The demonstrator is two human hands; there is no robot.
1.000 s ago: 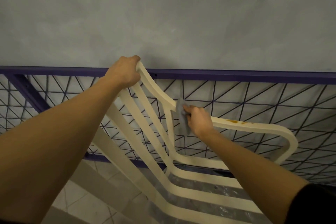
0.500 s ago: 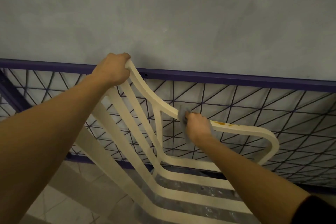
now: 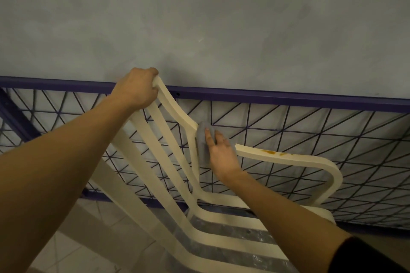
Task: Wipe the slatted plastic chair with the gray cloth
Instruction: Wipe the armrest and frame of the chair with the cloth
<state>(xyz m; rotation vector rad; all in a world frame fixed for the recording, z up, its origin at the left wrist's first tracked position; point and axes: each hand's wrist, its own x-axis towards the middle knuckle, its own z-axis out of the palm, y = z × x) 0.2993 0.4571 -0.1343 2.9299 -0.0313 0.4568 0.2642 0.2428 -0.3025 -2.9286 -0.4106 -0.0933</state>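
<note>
Since 0.5 s ago: right hand [image 3: 221,155] has uncurled. Its fingers now lie nearly straight, pressing the gray cloth [image 3: 202,139] against the slatted plastic chair [image 3: 310,159] where armrest meets backrest, centre of frame. The cloth has moved slightly up the rail. Left hand [image 3: 135,90] is unchanged, wrapped around the top of the backrest, upper centre-left.

An orange stain [image 3: 268,152] lies on the armrest, right of the cloth and apart from it.

Hidden: right thumb, left fingertips behind the rail, and the cloth's part under the palm. Chair legs and seat front are cut off at the bottom edge. A purple railing [image 3: 288,97] stands behind the chair.
</note>
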